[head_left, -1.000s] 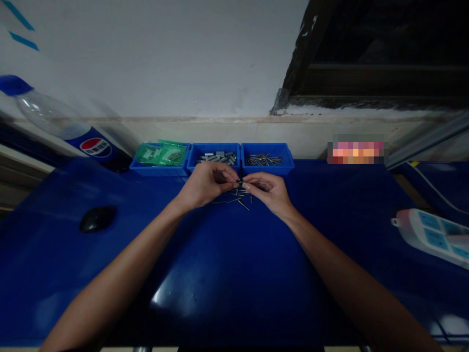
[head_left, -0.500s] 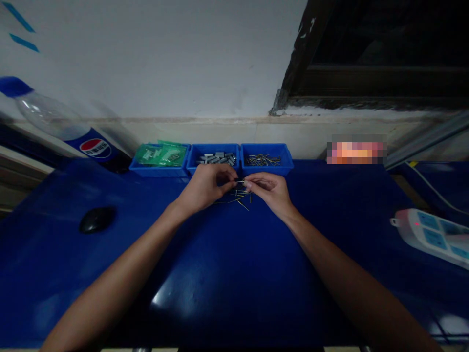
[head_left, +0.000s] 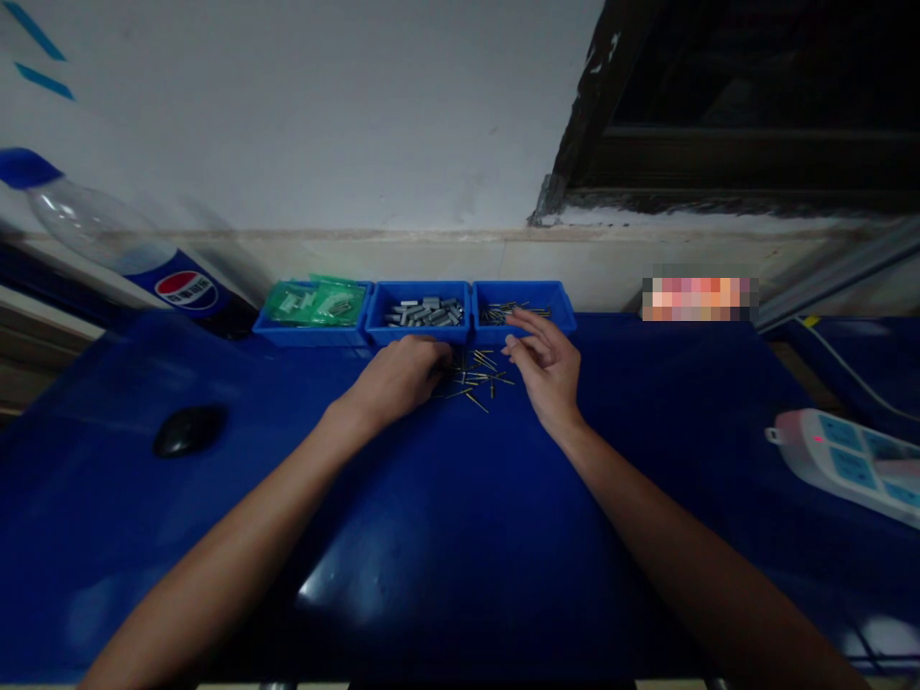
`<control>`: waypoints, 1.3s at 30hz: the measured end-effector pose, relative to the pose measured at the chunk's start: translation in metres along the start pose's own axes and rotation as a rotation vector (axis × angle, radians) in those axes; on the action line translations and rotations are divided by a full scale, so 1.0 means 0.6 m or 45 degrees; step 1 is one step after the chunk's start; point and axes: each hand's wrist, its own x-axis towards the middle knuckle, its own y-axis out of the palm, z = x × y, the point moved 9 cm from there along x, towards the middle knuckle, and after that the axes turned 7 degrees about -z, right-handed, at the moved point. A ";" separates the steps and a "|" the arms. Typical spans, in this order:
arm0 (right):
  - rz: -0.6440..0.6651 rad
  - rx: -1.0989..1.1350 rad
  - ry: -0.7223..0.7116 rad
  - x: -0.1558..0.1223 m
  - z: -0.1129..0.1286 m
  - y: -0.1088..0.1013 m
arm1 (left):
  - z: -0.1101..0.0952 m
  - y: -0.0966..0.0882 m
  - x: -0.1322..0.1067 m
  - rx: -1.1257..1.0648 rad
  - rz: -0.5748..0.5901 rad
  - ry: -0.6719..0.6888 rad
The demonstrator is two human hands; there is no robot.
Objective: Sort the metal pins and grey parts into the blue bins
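My left hand (head_left: 398,383) is low over the blue table, at the left side of a loose pile of thin brass-coloured and silver pins (head_left: 471,379). Its fingers are curled together and the tips are partly hidden, so what they hold, if anything, cannot be made out. To the right of the pile, my right hand (head_left: 552,372) is raised with fingers stretched and apart, nothing visible in them. Its fingertips overlap the front of the right blue bin (head_left: 528,334), which contains similar thin metal pins (head_left: 495,313).
The middle blue bin (head_left: 417,334) has grey metal blocks (head_left: 431,311); the left bin (head_left: 309,336) contains green plastic bags (head_left: 327,302). A Pepsi bottle (head_left: 191,287) and black mouse (head_left: 189,431) are at left. A white power strip (head_left: 844,460) lies at right.
My hands have moved apart from their shared hold on a small pin-like piece. The left went down and left to the table, the right moved right and its fingers spread.
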 end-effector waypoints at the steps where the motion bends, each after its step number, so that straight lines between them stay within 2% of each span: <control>1: 0.007 0.003 0.011 0.000 -0.001 0.001 | -0.001 0.000 0.001 0.008 -0.004 0.001; 7: 0.050 -0.017 0.027 -0.001 0.000 0.004 | -0.004 -0.005 0.001 0.011 -0.052 0.016; 14: 0.065 -0.003 0.037 -0.001 -0.001 0.006 | 0.001 -0.001 0.002 0.015 0.007 -0.012; 18: 0.065 0.032 0.042 -0.002 -0.003 0.006 | -0.005 -0.014 0.006 -0.053 -0.089 0.072; 23: 0.084 0.018 0.053 -0.003 0.001 0.009 | -0.023 -0.048 0.007 -0.250 -0.266 0.138; 28: 0.107 0.052 0.065 -0.005 0.003 0.012 | -0.027 -0.065 0.004 -0.544 -0.338 0.052; 39: 0.285 0.030 0.097 -0.013 -0.003 0.036 | -0.014 -0.063 0.006 -0.885 -0.360 -0.148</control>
